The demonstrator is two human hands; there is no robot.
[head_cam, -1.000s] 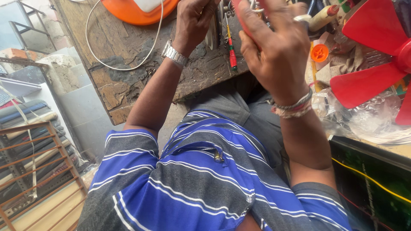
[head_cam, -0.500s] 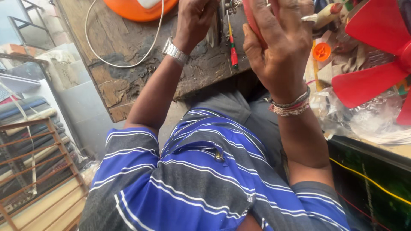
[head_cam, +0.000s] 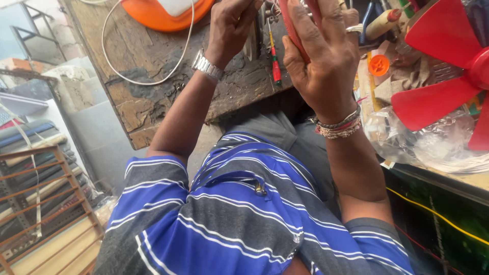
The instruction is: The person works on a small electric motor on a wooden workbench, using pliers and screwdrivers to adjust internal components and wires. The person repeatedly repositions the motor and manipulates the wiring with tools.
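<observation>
My right hand (head_cam: 326, 61), with bracelets at the wrist, is closed around a red curved plastic piece (head_cam: 291, 25) held upright over the worn wooden worktop (head_cam: 153, 97). My left hand (head_cam: 232, 23), with a metal watch on the wrist, has its fingers pinched on a small metal part (head_cam: 262, 20) right beside the red piece. The top edge of the view cuts off both fingertips. A red and green screwdriver (head_cam: 275, 61) lies on the worktop between my hands. My blue and grey striped shirt fills the foreground.
A red fan blade set (head_cam: 438, 76) lies at the right over a clear plastic bag (head_cam: 423, 145). An orange round housing (head_cam: 168, 12) and a white cable (head_cam: 147, 79) sit at the back left. An orange cap (head_cam: 379, 65) lies nearby. A metal rack (head_cam: 41, 203) stands at the lower left.
My right hand has lifted the red piece slightly up and toward my left hand. The left hand has stayed at the metal part.
</observation>
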